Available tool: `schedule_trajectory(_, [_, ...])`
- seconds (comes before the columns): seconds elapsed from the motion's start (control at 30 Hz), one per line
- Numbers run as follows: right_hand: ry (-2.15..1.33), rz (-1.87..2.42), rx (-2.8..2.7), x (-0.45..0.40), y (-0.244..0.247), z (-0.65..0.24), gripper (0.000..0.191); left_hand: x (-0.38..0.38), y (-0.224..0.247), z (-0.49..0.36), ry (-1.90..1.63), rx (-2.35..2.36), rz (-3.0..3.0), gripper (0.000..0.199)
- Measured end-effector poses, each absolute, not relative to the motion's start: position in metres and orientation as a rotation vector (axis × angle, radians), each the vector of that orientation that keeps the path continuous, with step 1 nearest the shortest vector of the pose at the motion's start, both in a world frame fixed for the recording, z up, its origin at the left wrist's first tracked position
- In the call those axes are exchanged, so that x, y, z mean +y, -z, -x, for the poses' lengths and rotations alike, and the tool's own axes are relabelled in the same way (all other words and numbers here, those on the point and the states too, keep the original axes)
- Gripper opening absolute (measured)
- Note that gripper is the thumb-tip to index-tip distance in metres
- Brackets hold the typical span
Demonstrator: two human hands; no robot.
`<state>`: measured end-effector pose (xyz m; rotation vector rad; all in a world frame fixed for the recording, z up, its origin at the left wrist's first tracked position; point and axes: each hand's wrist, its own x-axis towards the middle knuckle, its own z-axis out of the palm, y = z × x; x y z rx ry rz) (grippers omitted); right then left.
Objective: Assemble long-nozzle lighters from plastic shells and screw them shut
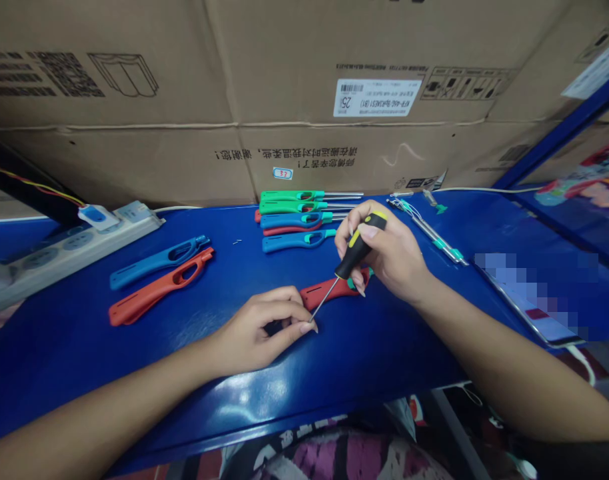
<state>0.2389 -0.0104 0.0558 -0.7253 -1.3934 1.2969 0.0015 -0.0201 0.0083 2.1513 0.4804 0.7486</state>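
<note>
My right hand (389,250) is closed round the black and yellow handle of a screwdriver (354,253), whose shaft slants down to the left. At its tip, the thumb and forefinger of my left hand (269,327) are pinched together; whatever they hold is too small to make out. Just behind my fingers a red lighter body (329,292) with a green trigger lies on the table, partly covered by both hands. Farther back, green lighters (289,200) and blue lighters (299,241) lie in a row, with red ones between them, several showing metal tubes.
On the left are a blue casing (157,263), a red casing (159,287) and a power strip (74,247). Tiny metal bits (237,241) lie mid-table. To the right are metal tubes with green parts (434,237) and a phone (529,300) on a cable. Cardboard boxes (174,160) stand behind.
</note>
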Motion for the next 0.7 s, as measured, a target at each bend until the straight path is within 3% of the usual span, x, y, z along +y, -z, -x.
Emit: schedule_trajectory(0.7, [-1.006,0.84,-1.513,-0.028,-0.059,-0.225,0.027,-0.018,-0.004,-0.005,-0.741,0.595,-2.183,0.012])
